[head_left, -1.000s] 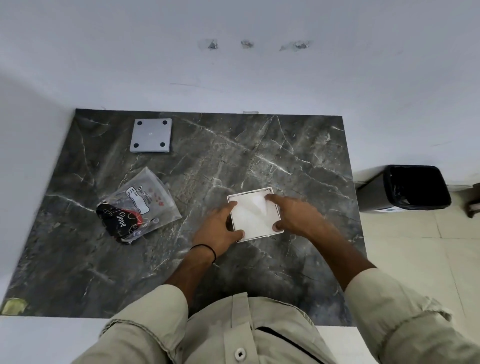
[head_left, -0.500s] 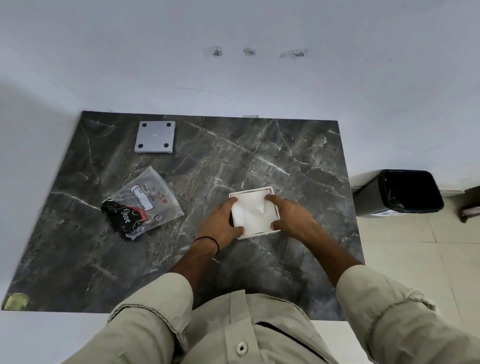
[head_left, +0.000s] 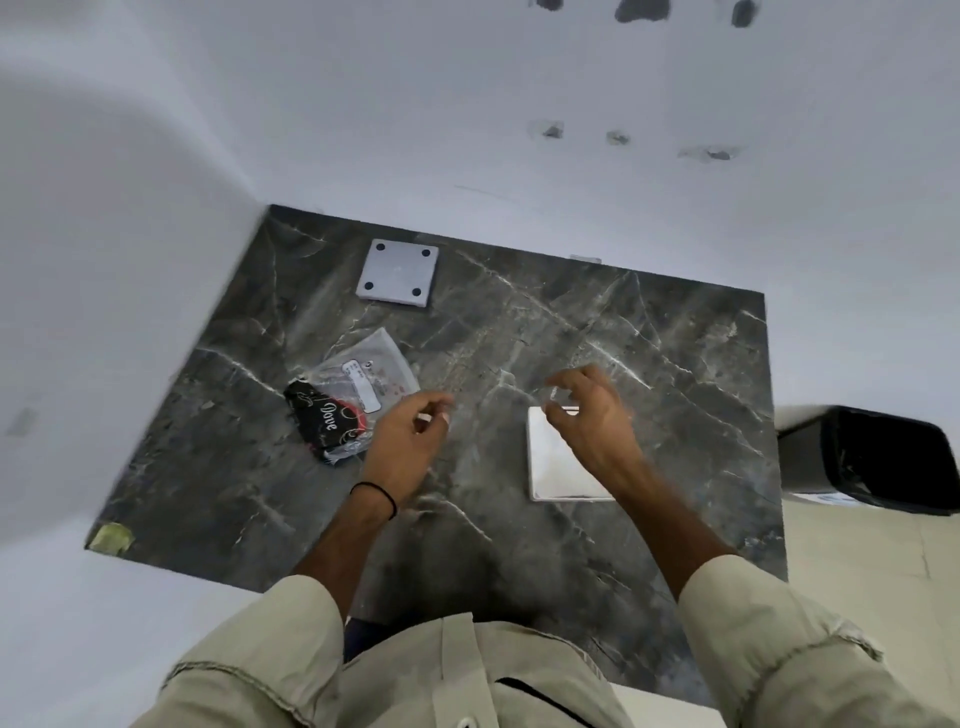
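Note:
A white square box (head_left: 553, 470) lies flat on the dark marble table (head_left: 649, 374), right of centre. My right hand (head_left: 592, 421) hovers over the box's far edge with its fingers loosely curled, and nothing shows in its grip. My left hand (head_left: 408, 441) is raised above the table left of the box, fingers also loosely curled and holding nothing. Its fingertips are close to a clear plastic bag (head_left: 363, 389) with a black printed item inside. The picture is blurred by motion.
A grey square plate with four holes (head_left: 399, 273) lies at the table's far left. White walls border the table at the back and left. A black bin (head_left: 883, 460) stands on the floor beyond the right edge. A scrap of yellowish tape (head_left: 110, 536) marks the near left corner.
Both hands have let go of the white box and lifted off it. The left hand moved left toward the plastic bag. My head swung, so the whole view shifted and tilted.

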